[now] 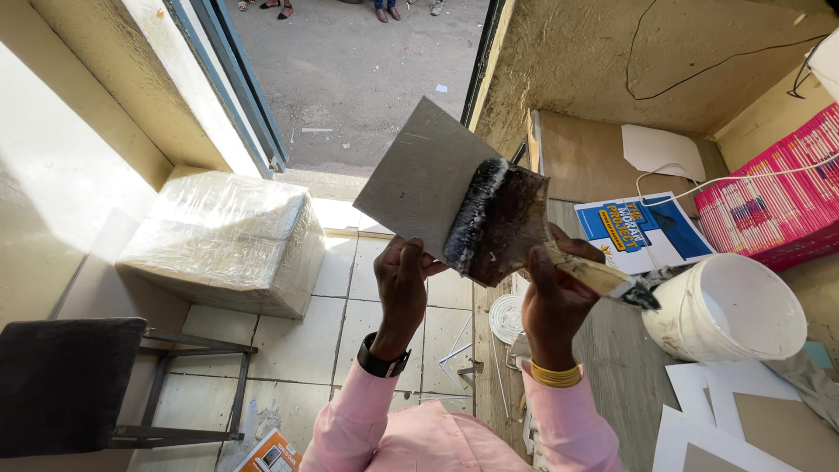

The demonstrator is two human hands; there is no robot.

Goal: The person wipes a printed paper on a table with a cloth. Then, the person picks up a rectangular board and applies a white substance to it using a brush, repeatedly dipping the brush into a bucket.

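Head view, looking down. Surroundings: plastic-wrapped box [229, 238] on the tiled floor [306, 341] to the left, with a dark stool [65, 380] nearer the lower left corner. White bucket [730, 306] stands on the wooden floor at right, close beside the brush handle's end. Behind it lie a blue and white booklet [642, 232] and a pink stack [773, 201]; white and brown card sheets [743, 411] lie lower right. Nothing sits between the hands and the camera.

Left hand [400, 280] pinches the lower corner of a grey square board [419, 175], held up mid-frame, tilted, a corner pointing up-left. Right hand [551, 293] is closed around the handle of a wide brush [498, 223]; long axis runs lower right to upper left, dark bristles lying on the board's right edge.
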